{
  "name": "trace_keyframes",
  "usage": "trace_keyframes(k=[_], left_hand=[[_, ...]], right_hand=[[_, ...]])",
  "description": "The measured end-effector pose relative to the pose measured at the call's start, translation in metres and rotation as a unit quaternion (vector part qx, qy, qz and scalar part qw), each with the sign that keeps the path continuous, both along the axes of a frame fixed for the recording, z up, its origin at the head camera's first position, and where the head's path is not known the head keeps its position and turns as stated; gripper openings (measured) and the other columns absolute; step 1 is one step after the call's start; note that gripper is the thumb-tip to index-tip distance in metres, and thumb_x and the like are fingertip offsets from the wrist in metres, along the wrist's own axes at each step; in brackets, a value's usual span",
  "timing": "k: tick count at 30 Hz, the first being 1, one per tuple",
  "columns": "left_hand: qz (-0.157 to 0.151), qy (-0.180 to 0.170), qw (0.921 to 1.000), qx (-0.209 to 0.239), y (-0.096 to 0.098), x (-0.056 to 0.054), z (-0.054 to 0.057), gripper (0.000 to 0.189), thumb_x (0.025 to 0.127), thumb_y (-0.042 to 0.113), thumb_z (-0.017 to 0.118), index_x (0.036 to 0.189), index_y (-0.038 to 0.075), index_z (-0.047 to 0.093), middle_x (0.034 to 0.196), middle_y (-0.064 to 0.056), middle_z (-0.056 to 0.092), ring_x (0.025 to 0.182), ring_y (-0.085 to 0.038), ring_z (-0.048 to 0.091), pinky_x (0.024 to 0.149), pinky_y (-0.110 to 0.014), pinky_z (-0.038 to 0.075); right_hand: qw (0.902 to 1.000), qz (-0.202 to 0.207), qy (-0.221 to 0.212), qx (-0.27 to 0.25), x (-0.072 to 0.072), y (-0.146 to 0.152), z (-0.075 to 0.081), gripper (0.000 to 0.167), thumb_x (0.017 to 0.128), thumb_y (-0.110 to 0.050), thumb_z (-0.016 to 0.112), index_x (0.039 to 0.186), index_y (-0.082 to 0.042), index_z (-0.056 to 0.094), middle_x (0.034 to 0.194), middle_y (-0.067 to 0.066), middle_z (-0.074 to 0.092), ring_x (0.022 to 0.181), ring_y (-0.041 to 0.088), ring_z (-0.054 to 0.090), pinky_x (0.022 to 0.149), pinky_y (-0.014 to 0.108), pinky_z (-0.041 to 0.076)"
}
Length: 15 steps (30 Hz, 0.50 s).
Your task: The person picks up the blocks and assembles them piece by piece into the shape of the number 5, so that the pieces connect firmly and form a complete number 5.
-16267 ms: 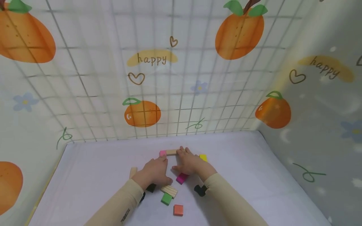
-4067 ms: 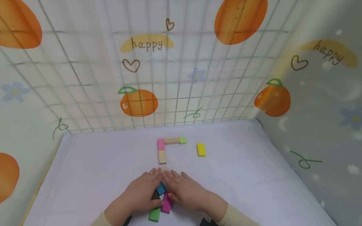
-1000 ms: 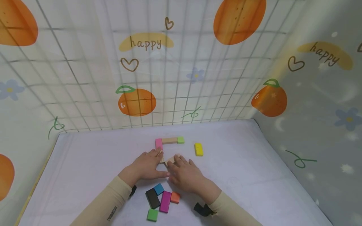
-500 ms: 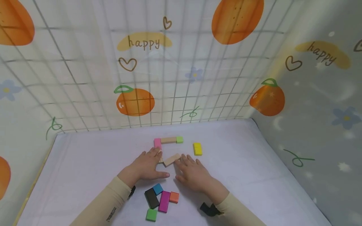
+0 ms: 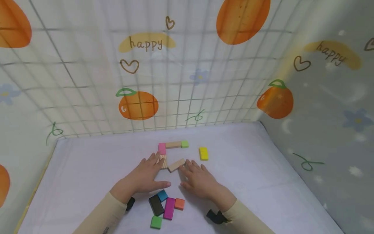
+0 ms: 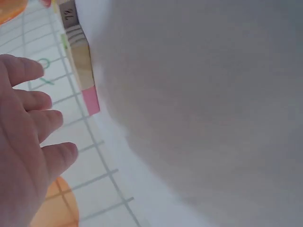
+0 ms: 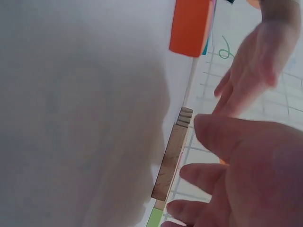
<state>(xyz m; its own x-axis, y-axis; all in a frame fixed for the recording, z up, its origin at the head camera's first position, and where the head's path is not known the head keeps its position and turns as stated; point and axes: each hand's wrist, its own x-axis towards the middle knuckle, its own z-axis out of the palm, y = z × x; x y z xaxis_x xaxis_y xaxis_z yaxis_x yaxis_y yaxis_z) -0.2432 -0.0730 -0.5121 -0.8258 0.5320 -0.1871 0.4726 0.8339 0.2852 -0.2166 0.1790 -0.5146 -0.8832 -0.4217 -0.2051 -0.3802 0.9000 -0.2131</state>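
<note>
In the head view my left hand (image 5: 143, 177) hovers with spread fingers just left of a striped wooden block (image 5: 164, 162), its fingertips overlapping that block. The left wrist view shows those fingers (image 6: 57, 158) straight and apart from the blocks. My right hand (image 5: 201, 180) lies with relaxed fingers at the right end of a plain wooden block (image 5: 176, 165), which slants away from the striped block's lower end. Nothing is gripped in either hand. Above the striped block, a pink block (image 5: 162, 148), another plain wooden block (image 5: 173, 145) and a light green block (image 5: 185, 144) form a corner.
A yellow block (image 5: 203, 153) lies to the right of the row. Nearer the body are black (image 5: 156, 205), blue (image 5: 162, 195), magenta (image 5: 169, 208), orange (image 5: 179, 204) and green (image 5: 156, 222) blocks on the white tabletop (image 5: 251, 182). Printed cloth (image 5: 187, 74) walls the back and sides.
The slanted plain block has come from the near pile to beside the striped block. My right hand has released it and shifted right; my left hand has drawn back slightly left.
</note>
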Motion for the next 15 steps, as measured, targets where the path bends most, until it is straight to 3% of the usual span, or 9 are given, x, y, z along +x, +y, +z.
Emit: trace_keyframes(k=[7, 11, 15], left_hand=[[0.021, -0.055, 0.9983, 0.003, -0.034, 0.038, -0.002, 0.109, 0.078, 0.089, 0.05, 0.158, 0.017, 0.035, 0.17, -0.011, 0.017, 0.157, -0.035, 0.016, 0.121, -0.062, 0.024], [-0.003, -0.074, 0.9971, 0.019, -0.033, 0.057, 0.009, 0.108, 0.077, 0.088, 0.053, 0.157, 0.017, 0.037, 0.169, -0.012, 0.019, 0.156, -0.037, 0.018, 0.118, -0.066, 0.026], [-0.036, -0.078, 0.9957, 0.036, -0.022, 0.066, 0.021, 0.106, 0.078, 0.085, 0.056, 0.157, 0.017, 0.038, 0.169, -0.011, 0.019, 0.156, -0.036, 0.019, 0.117, -0.067, 0.026]], right_hand=[[0.994, 0.102, -0.02, -0.035, 0.009, -0.005, 0.003, 0.061, 0.095, -0.049, 0.065, 0.151, -0.034, 0.047, 0.164, 0.0, 0.034, 0.155, 0.028, 0.025, 0.12, 0.062, 0.026], [0.9876, 0.144, -0.03, -0.054, 0.015, -0.005, 0.004, 0.057, 0.094, -0.049, 0.067, 0.147, -0.036, 0.052, 0.162, -0.003, 0.039, 0.154, 0.027, 0.027, 0.12, 0.062, 0.025], [0.9865, 0.154, -0.023, -0.051, 0.018, -0.005, 0.002, 0.047, 0.091, -0.047, 0.071, 0.136, -0.036, 0.064, 0.158, -0.003, 0.045, 0.153, 0.027, 0.031, 0.119, 0.062, 0.028]])
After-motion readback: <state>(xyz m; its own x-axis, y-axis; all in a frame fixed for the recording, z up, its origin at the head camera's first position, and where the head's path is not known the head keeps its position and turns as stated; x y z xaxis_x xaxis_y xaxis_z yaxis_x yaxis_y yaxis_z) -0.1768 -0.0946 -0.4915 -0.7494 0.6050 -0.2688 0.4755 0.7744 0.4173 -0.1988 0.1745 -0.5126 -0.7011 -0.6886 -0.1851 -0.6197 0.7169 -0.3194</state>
